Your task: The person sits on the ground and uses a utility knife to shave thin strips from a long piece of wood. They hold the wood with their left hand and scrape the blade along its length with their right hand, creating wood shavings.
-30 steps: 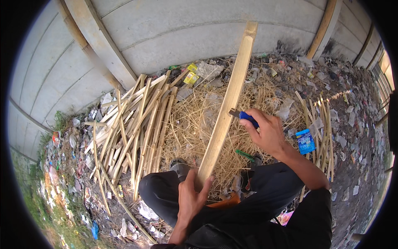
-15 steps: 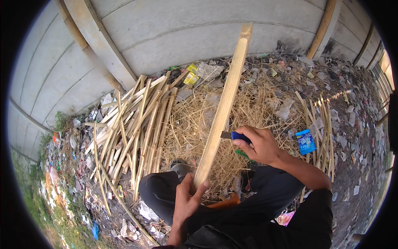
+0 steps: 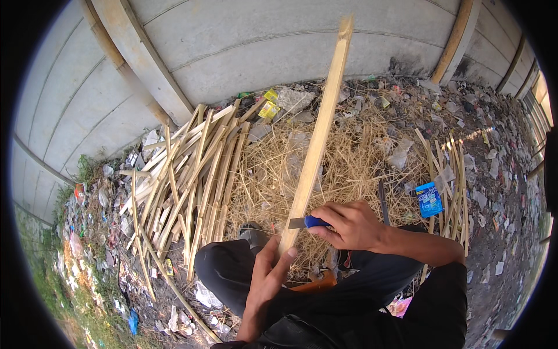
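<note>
A long pale bamboo strip (image 3: 318, 136) rises from my lap, slanting up and away toward the wall. My left hand (image 3: 268, 272) is closed round its lower end. In my right hand (image 3: 351, 225) is a knife (image 3: 317, 221) with a blue handle. Its short flat blade lies across the strip, a little above my left hand's fingers. My crossed legs in dark trousers lie beneath both hands. Straw-like shavings (image 3: 354, 157) cover the ground in front of me.
A large pile of bamboo strips (image 3: 195, 174) lies to the left. A smaller bundle (image 3: 456, 192) is at the right, beside a blue packet (image 3: 429, 199). A dark blade-like tool (image 3: 383, 200) rests on the shavings. Litter surrounds them, and a concrete wall (image 3: 279, 41) stands behind.
My right hand has drawn the knife down along the strip, closer to my left hand. The strip's far end has risen slightly. A dark blade-like tool has come into sight behind my right hand.
</note>
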The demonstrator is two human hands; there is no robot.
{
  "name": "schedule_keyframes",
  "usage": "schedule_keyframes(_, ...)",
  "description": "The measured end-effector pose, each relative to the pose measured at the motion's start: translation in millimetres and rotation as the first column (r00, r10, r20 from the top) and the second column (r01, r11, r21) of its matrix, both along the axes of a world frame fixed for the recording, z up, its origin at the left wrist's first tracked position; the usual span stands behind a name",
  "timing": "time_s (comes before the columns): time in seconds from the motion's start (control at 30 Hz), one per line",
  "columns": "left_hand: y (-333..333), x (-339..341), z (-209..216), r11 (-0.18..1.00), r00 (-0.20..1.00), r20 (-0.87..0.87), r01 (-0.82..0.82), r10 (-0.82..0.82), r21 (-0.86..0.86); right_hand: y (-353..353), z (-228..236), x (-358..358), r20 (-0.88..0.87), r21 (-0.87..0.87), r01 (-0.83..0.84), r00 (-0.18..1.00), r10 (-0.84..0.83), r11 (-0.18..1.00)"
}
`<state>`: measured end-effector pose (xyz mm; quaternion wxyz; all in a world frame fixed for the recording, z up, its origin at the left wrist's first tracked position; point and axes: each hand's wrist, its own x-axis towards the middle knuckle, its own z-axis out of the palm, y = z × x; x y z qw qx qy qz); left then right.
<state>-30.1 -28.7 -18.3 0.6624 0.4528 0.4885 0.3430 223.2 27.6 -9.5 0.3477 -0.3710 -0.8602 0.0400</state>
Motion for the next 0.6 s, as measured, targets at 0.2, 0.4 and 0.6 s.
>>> schedule_keyframes(0.2, -0.9, 2.9, 1.1, 1.0, 0.998, -0.061, 0.018, -0.017, 0.016, -2.2, 0.9, 3.2, 0.058, -0.093, 0.021, 0.998, -0.016, 0.995)
schedule_keyframes(0.4, -12.6, -3.7, -9.3, 0.999, 0.981, -0.194, 0.018, -0.009, 0.045, 26.8, 11.1, 33.3, -0.125, -0.084, 0.236, 0.961, -0.245, 0.968)
schedule_keyframes(0.6, -17.7, -10.6, -10.7, 0.998, 0.97, -0.245, 0.015, -0.001, 0.054, 26.4, 14.8, 37.3, -0.041, -0.18, 0.212, 0.974, -0.223, 0.961)
